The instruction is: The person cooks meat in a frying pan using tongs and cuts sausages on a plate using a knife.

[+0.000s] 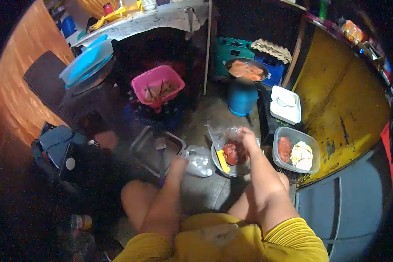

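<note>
My left hand (179, 164), somewhat blurred, is closed at the left edge of a white plastic bag (198, 162) with pale contents. Over the right rim of a round bowl (235, 174), my right hand (247, 138) has its fingers pressed together on clear plastic (232, 132). Dark red meat (231, 153) lies inside the bowl. A knife with a yellow handle (222, 161) rests across the bowl's left side, blade pointing up and away. Left of the bag is a rectangular metal tray (139, 150), with a purple-handled tool (161, 157) lying over it.
A clear tub (317, 162) with ground meat and a pale yellow food stands right, below a white container (273, 114). Ahead are a blue gas cylinder (243, 102), a pan of orange-pink food (247, 70) and a pink basin (137, 89). A bag (56, 146) lies left.
</note>
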`<state>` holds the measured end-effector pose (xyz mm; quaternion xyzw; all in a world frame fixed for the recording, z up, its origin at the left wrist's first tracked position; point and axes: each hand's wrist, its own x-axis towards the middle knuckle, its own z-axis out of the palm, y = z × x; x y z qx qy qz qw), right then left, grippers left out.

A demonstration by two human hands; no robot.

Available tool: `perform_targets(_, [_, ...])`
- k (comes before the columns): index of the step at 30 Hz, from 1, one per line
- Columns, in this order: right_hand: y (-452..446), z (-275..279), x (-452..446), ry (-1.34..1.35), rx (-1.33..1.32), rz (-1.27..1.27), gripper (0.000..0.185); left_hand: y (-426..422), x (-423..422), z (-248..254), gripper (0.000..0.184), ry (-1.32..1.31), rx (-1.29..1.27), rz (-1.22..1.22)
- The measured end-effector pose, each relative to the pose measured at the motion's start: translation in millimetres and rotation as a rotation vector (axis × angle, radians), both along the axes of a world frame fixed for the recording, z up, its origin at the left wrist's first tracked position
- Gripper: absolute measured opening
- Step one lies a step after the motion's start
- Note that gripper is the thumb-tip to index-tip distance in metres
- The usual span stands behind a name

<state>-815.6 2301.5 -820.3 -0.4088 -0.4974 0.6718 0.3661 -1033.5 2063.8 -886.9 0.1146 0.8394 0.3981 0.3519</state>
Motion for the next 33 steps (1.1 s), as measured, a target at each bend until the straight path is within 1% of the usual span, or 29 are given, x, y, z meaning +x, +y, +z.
perform_targets(1, [-7.4, 29.2, 12.5, 0.001, -0.063, 0.126, 0.007, 0.3, -10.7, -27.6, 0.029, -0.003, 0.004, -0.001])
perform_targets(2, [-8.9, 38.7, 17.7, -0.003, -0.061, 0.122, 0.007, 2.1, -29.2, -78.4, 0.028, 0.188, 0.176, -0.175])
perform_targets(4, [-9.9, 48.2, 26.7, 0.152, -0.188, 0.234, 0.015, 5.9, -26.1, -88.7, 0.026, 0.372, 0.353, -0.352])
perform_targets(5, [-10.0, 47.7, 27.1, 0.271, -0.207, 0.284, 0.021, 10.0, -7.8, -50.7, 0.024, 0.209, 0.333, -0.108])
perform_targets(6, [-12.6, 49.9, 27.8, 0.265, -0.205, 0.278, 0.021, 12.7, 6.8, -17.5, 0.022, 0.044, 0.305, 0.135])
perform_targets(7, [-16.2, 53.2, 27.1, 0.347, -0.243, 0.286, 0.022, 14.2, 12.8, -4.4, 0.022, 0.036, 0.307, 0.132])
perform_targets(8, [-18.5, 55.7, 27.1, 0.43, -0.282, 0.296, 0.023, 14.8, 17.3, 3.6, 0.02, 0.019, 0.435, 0.145])
perform_targets(9, [-18.1, 56.1, 27.1, 0.483, -0.311, 0.422, 0.024, 14.6, 20.2, 10.1, 0.019, 0.004, 0.561, 0.159])
perform_targets(10, [-20.9, 53.6, 27.0, 0.479, -0.315, 0.417, 0.024, 14.8, 21.5, 17.3, 0.019, -0.002, 0.557, 0.157])
perform_targets(12, [-39.4, 58.5, 18.2, 0.518, -0.356, 0.395, 0.019, 16.6, 20.8, 23.0, 0.019, -0.121, 0.616, 0.143])
perform_targets(13, [-47.4, 59.7, 12.5, 0.558, -0.412, 0.383, 0.017, 15.8, 17.9, 22.6, 0.019, -0.123, 0.613, 0.135])
perform_targets(14, [-51.2, 52.3, 5.8, 0.624, -0.536, 0.357, 0.017, 15.3, 10.1, 15.6, 0.02, -0.166, 0.588, 0.103])
perform_targets(16, [-54.5, 20.9, -14.2, 0.703, -0.658, 0.318, 0.018, 16.0, 6.0, 18.9, 0.021, -0.203, 0.563, 0.071])
perform_targets(17, [-68.4, 25.0, -21.5, 0.702, -0.662, 0.284, 0.02, 14.5, 10.3, 31.7, 0.02, -0.285, 0.638, 0.129])
perform_targets(18, [-69.9, 5.0, -32.9, 0.723, -0.747, 0.185, 0.022, 11.8, 14.8, 45.8, 0.02, -0.366, 0.711, 0.188])
perform_targets(19, [-73.4, -5.9, -40.9, 0.738, -0.765, 0.131, 0.022, 7.9, 20.0, 63.5, 0.02, -0.357, 0.708, 0.188])
perform_targets(20, [-77.5, -12.0, -46.7, 0.753, -0.784, 0.077, 0.023, 3.8, 26.1, 83.4, 0.02, -0.292, 0.722, 0.116])
perform_targets(21, [-82.2, -11.0, -49.8, 0.761, -0.788, 0.079, 0.023, 3.3, 26.2, 92.5, 0.02, -0.229, 0.735, 0.043])
perform_targets(22, [-86.3, -9.9, -50.5, 0.755, -0.77, 0.067, 0.023, 4.6, 21.9, 94.0, 0.02, -0.223, 0.731, 0.041])
perform_targets(24, [-88.9, -13.0, -49.9, 0.753, -0.755, 0.05, 0.023, 8.2, 15.0, 97.5, 0.021, -0.442, 0.911, -0.049])
perform_targets(25, [-89.8, -14.6, -49.3, 0.775, -0.757, 0.017, 0.024, 8.1, 13.8, 98.3, 0.021, -0.439, 0.907, -0.052])
perform_targets(27, [-90.3, -15.8, -49.1, 0.802, -0.761, -0.016, 0.025, 5.8, 16.5, 119.8, 0.021, -0.456, 0.808, -0.095])
perform_targets(28, [-89.8, -16.3, -47.6, 0.802, -0.767, -0.051, 0.03, 9.2, 15.3, 123.9, 0.021, -0.453, 0.807, -0.095])
perform_targets(29, [-87.4, -19.9, -46.3, 0.801, -0.774, -0.085, 0.036, 13.0, 13.0, 124.3, 0.021, -0.195, 0.594, -0.21])
perform_targets(30, [-84.5, -23.2, -45.7, 0.801, -0.777, -0.083, 0.036, 14.5, 12.6, 125.2, 0.022, 0.06, 0.374, -0.316])
perform_targets(31, [-81.7, -26.4, -45.9, 0.853, -0.764, -0.052, 0.037, 14.9, 13.1, 122.2, 0.022, 0.061, 0.371, -0.313])
perform_targets(33, [-80.6, -23.2, -44.2, 0.905, -0.756, -0.016, 0.038, 13.1, 14.4, 115.9, 0.024, 0.832, -0.037, -0.578])
